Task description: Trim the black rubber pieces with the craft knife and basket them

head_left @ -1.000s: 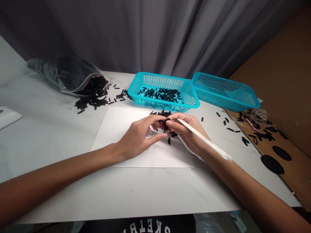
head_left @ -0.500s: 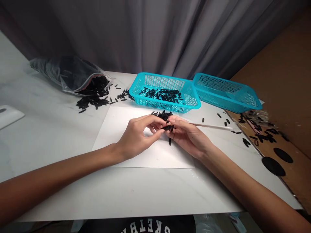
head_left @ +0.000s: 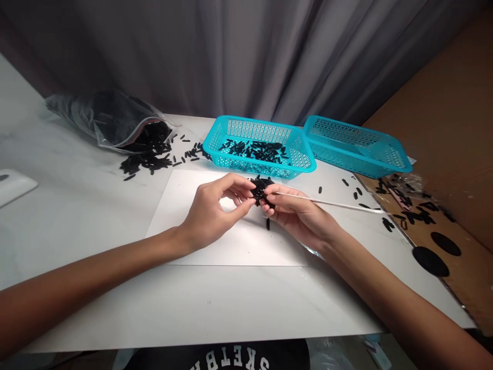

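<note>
White sheet (head_left: 215,246): black piece (head_left: 259,191) between both hands' fingers (head_left: 246,186) (seemingly pinched).

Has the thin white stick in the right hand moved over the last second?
Yes. The white stick swung from pointing back along the forearm to lying flat, its free end toward the right teal basket.

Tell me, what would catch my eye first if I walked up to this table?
Two bright turquoise baskets at the back: the nearer basket holds small black pieces, the farther basket sits to its right. In the middle, over a white sheet, the left hand and right hand meet at a cluster of black pieces, the right holding a thin white stick. At far left a clear bag spills more.
</note>
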{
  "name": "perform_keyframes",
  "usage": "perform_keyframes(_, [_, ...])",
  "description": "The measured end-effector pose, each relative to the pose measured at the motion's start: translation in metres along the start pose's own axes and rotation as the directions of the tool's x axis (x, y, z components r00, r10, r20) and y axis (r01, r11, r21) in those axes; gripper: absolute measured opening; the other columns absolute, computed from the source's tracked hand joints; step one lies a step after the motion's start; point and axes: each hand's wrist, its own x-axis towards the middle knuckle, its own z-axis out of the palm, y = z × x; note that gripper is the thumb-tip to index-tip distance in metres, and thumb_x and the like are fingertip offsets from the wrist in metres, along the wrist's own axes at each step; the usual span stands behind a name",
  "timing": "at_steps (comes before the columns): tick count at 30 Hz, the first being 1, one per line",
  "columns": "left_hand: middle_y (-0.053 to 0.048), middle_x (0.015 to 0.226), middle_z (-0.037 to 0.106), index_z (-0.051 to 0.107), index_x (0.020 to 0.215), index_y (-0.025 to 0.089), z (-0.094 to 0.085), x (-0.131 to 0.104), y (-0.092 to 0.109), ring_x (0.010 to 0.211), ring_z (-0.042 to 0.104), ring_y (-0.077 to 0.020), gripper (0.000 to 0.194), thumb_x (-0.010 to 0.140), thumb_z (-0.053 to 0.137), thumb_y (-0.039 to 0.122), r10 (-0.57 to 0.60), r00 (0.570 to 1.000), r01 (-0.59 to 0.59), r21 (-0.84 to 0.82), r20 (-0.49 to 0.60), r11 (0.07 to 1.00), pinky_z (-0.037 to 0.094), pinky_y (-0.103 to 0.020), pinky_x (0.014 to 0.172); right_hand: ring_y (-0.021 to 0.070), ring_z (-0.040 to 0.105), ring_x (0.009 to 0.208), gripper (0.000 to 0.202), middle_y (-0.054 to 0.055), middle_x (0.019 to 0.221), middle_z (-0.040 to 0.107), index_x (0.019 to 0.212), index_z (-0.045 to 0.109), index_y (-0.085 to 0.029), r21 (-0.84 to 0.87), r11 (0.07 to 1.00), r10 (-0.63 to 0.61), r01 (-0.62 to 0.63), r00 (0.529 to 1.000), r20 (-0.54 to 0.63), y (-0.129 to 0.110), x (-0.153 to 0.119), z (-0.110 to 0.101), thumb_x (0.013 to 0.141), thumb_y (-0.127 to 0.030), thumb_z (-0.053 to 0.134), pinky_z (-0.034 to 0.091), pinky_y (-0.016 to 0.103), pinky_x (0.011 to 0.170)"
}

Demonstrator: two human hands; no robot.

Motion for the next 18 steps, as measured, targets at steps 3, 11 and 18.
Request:
perform_keyframes(3, [-0.003,0.09,0.073,0.068,0.101,0.016,-0.0005,-0.0004,0.0005,0.08,0.071,-0.0121,0.018,0.084,0.075,0.016,0.0,1.0,-0.001,-0.042,-0.007,0.999,0.062,-0.023,0.074,0.0123,0.057,0.069,0.013,0.001,0.078,0.064,0.079,0.071,-0.019,0.07,0.997,0.029,-0.027,0.999,-0.035,-0.005,-0.0014,-0.0016,0.069,-0.014,0.078,0.048,0.025,0.064])
perform_keyframes(11, [-0.003,0.091,0.073,0.067,0.103,0.017,-0.0005,-0.0021,0.0023,0.083,0.072,-0.0124,0.02,0.085,0.077,0.017,0.022,1.0,-0.023,-0.098,-0.009,0.995,0.063,-0.024,0.077,0.0109,0.05,0.066,0.018,0.0,0.076,0.058,0.075,0.064,-0.019,0.089,0.996,-0.026,0.028,0.999,-0.024,-0.0059,-0.0031,-0.0002,0.075,-0.025,0.081,0.045,0.025,0.061])
perform_keyframes(18, [-0.001,0.091,0.073,0.068,0.102,0.017,-0.0019,-0.003,0.0044,0.083,0.072,-0.0106,0.02,0.085,0.079,0.015,0.081,0.997,-0.083,-0.111,-0.016,0.99,0.063,-0.021,0.079,0.0089,0.054,0.071,0.016,0.0,0.077,0.059,0.078,0.069,-0.016,0.132,0.991,0.033,-0.037,0.999,0.034,-0.0053,-0.004,0.0015,0.072,-0.016,0.084,0.045,0.015,0.058])
